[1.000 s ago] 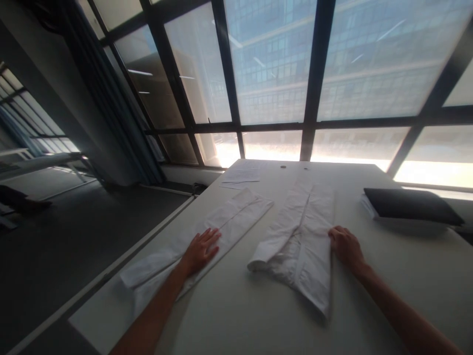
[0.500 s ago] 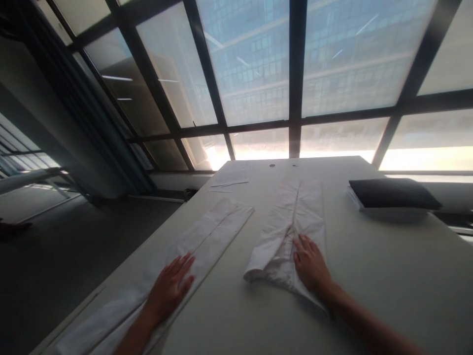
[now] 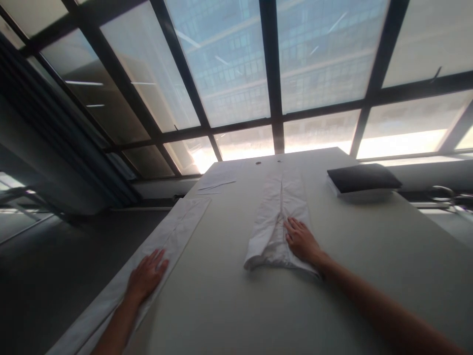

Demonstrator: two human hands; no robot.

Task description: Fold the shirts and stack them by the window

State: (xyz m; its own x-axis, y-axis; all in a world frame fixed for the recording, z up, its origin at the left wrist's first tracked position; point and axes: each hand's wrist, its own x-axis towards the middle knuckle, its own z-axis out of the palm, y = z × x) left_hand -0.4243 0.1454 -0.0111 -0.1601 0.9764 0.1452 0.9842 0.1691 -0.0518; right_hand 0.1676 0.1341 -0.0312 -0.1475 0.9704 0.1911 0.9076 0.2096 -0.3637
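Note:
My left hand lies flat with fingers spread on a long white folded cloth piece, which runs along the left side of the white table. A line runs lengthwise down its middle. Fingers outstretched, my right hand rests on the right part of a second white folded cloth piece. This one has a seam or slit down its middle, and its near end gapes with the left edge curled up. What exact kind of garment or cloth they are I cannot tell.
A dark folded cloth sits on white material at the right. White paper sheets lie at the far left of the table, and a small dark round spot shows near the far edge. Large framed windows stand behind.
My left hand and the left cloth piece have moved left, away from the other cloth piece. My right hand stays on the right piece. The camera view has turned slightly to the right.

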